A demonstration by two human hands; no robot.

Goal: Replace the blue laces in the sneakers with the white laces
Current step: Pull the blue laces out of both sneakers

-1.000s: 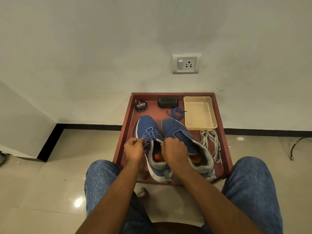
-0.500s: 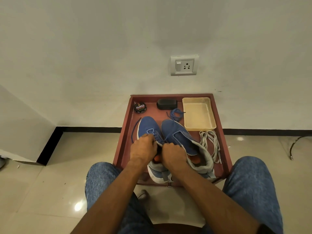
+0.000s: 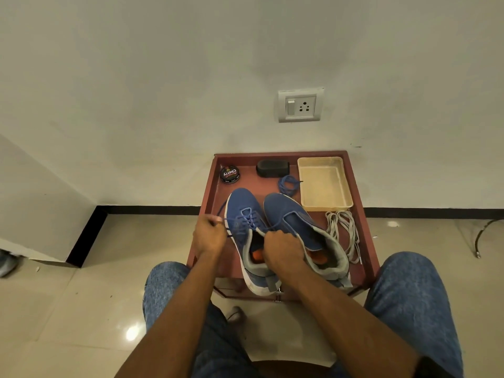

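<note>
We see the left hand [image 3: 208, 236] pinching the blue lace [image 3: 246, 218] sideways while the right hand [image 3: 283, 248] grips the left sneaker [image 3: 245, 211].

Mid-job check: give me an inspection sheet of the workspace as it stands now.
Surface: red-brown tray table, against the wall.
Job's things: left sneaker partly laced in blue; right sneaker unlaced; removed blue lace coiled; white laces beside right sneaker.
Clutter: polish tin, black brush, beige tray.
Grippers: left hand pinches a blue lace end; right hand grips at the left sneaker's collar.
Cables: dark cord on the floor, right.
Surroundings: wall socket, tiled floor.
</note>
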